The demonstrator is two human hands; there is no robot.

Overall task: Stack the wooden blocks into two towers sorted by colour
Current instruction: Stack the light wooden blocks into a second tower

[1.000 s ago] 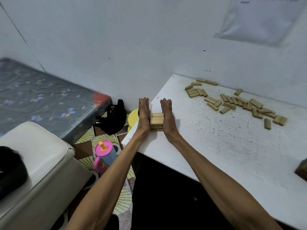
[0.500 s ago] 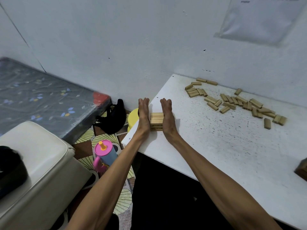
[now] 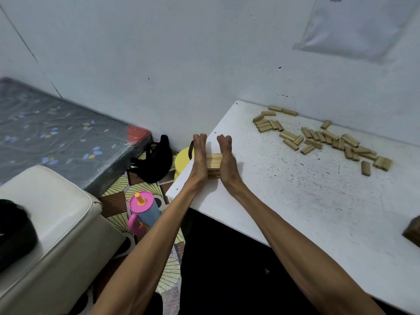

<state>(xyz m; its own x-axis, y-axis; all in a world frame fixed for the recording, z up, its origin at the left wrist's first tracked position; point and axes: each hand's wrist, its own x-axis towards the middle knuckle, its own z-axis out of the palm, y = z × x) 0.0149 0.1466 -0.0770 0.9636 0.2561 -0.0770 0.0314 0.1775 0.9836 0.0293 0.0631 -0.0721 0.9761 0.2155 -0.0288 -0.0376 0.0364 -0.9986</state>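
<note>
A short stack of light wooden blocks (image 3: 213,165) stands near the left corner of the white table (image 3: 306,201). My left hand (image 3: 199,160) presses flat against the stack's left side with straight fingers. My right hand (image 3: 228,161) presses flat against its right side the same way. Several loose light blocks (image 3: 322,138) lie scattered along the table's far edge by the wall. A darker block stack (image 3: 412,230) shows only partly at the right edge of the frame.
The table's left edge drops to a patterned floor with a yellow stool (image 3: 183,159), a black bag (image 3: 155,160) and a pink-lidded cup (image 3: 143,210). A cream cushioned seat (image 3: 45,235) and a mattress (image 3: 56,133) lie to the left.
</note>
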